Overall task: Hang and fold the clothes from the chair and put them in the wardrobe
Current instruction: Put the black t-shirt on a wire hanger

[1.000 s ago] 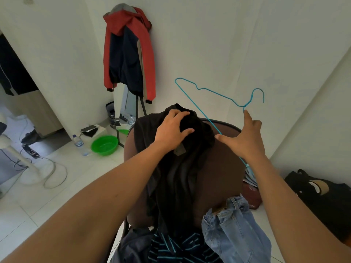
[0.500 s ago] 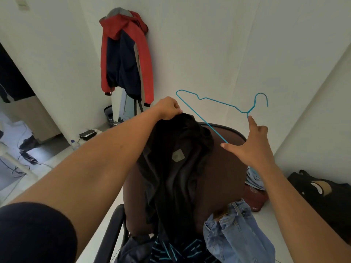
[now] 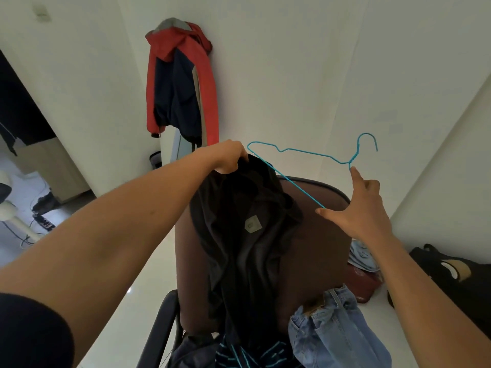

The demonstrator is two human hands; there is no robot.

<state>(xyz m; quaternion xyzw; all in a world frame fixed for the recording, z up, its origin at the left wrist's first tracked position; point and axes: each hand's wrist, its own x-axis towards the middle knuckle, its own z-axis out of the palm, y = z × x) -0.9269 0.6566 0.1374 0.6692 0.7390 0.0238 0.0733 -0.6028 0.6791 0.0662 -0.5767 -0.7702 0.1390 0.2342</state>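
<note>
Gripping the black shirt (image 3: pixel 247 235) by its top edge at the frame's centre, our left hand (image 3: pixel 228 158) bunches its fingers tight above the chair (image 3: pixel 318 261). At right, our right hand (image 3: pixel 364 213) holds the blue wire hanger (image 3: pixel 305 153), thumb and forefinger spread wide, other fingers folded.

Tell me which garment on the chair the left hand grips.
The black shirt draped over the chair back, gripped at its top; the jeans and striped top lie untouched.

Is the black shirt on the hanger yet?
Not yet: the left hand grips the black shirt by its top; the blue hanger, in the right hand, shows bare wire.
</note>
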